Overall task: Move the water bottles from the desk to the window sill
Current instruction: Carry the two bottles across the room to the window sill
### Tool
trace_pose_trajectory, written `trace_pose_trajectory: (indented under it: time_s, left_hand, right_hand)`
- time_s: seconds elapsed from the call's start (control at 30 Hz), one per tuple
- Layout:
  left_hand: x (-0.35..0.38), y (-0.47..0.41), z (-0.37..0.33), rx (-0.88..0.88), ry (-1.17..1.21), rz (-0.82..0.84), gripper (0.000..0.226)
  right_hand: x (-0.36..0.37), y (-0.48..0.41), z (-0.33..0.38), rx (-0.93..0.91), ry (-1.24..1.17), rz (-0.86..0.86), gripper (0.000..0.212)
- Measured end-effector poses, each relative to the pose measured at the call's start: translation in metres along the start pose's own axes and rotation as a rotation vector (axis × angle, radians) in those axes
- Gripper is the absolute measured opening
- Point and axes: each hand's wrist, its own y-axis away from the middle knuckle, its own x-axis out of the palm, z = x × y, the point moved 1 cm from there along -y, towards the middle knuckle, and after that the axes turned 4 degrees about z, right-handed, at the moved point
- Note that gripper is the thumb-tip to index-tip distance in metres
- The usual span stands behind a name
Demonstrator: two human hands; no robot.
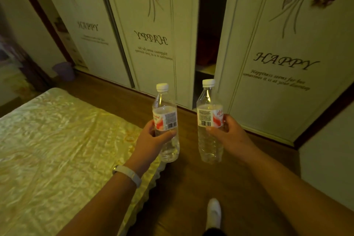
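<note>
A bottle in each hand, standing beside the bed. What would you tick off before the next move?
1. Grip of left hand on left bottle: ok.
2. Grip of right hand on right bottle: ok.
3. Both left cap and right cap on: ok.
4. Bottles near upright: ok.
5. Bare floor between bed and wardrobe: ok.
6. Sight of window sill: not ok, not in view.

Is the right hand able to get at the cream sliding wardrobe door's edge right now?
Likely not to pull it: the right hand has its grip full with a clear plastic white-capped water bottle. Only brown wooden floor lies between it and the cream sliding wardrobe door.
</note>
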Motion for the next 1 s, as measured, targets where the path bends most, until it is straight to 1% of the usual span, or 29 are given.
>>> trace_pose_trajectory:
  time_s: [0.2,0.27,0.43,0.6,0.67,0.83,1.0]
  left_hand:
    - [0.017,-0.094,-0.002,-0.03,-0.013,-0.031,0.042]
    - [0.028,-0.13,-0.006,-0.035,-0.008,-0.051,0.042]
    - [0.062,-0.221,-0.029,-0.062,-0.001,-0.103,0.047]
    - [0.085,-0.296,-0.051,-0.029,-0.005,-0.111,0.052]
    - [0.088,-0.319,-0.056,-0.029,-0.002,-0.103,0.053]
    - [0.083,-0.374,-0.063,-0.029,0.016,-0.127,0.051]
    - [0.06,-0.433,-0.055,-0.057,0.045,-0.162,0.049]
  right_hand:
    - [-0.017,-0.107,-0.01,0.012,-0.085,0.038,0.045]
    - [-0.027,-0.146,-0.011,0.014,-0.101,0.059,0.047]
    - [-0.07,-0.236,-0.003,0.019,-0.091,0.116,0.05]
    - [-0.106,-0.311,0.012,-0.026,-0.052,0.162,0.051]
    - [-0.112,-0.334,0.016,-0.028,-0.066,0.167,0.051]
    - [-0.116,-0.391,0.026,-0.043,-0.052,0.208,0.044]
    - [-0.1,-0.457,0.036,-0.031,-0.067,0.249,0.045]
